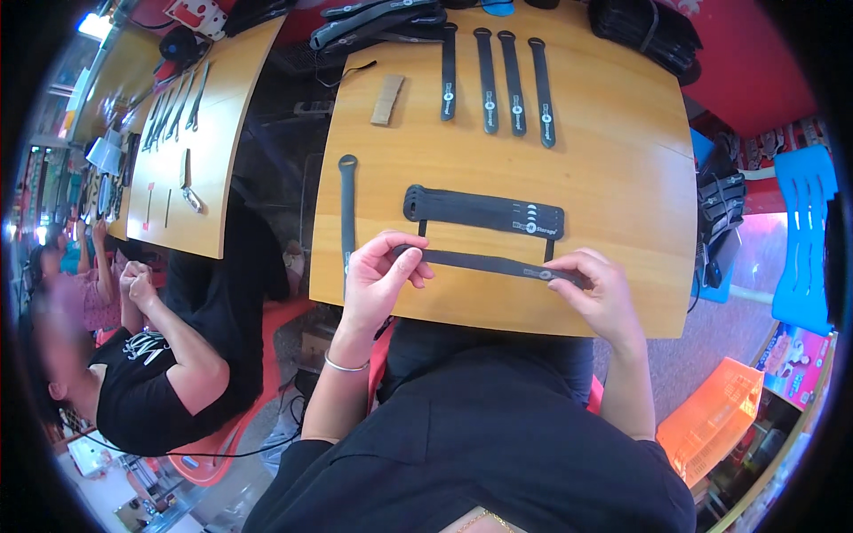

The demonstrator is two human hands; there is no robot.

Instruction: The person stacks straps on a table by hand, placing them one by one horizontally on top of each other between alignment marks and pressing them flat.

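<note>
Stretched level between my two hands is a black strap (484, 263) with a pale print near its right end. My left hand (380, 274) pinches its left end between thumb and fingers. At the other end, my right hand (597, 289) grips it, the fingers covering the tip. Just beyond lies a neat stack of similar straps (480, 210), with round-holed ends to the left. Two thin black bands (422, 233) stick out from under the stack toward me. A single strap (347, 200) with a ring-shaped end lies lengthwise left of my left hand.
Several straps (513, 84) lie in a row across the wooden table (613, 178), near a brown cardboard piece (386, 99). Black bundles (644, 35) occupy the far edge. A person in black (164, 382) sits left by another table (200, 178). An orange crate (711, 417) stands right.
</note>
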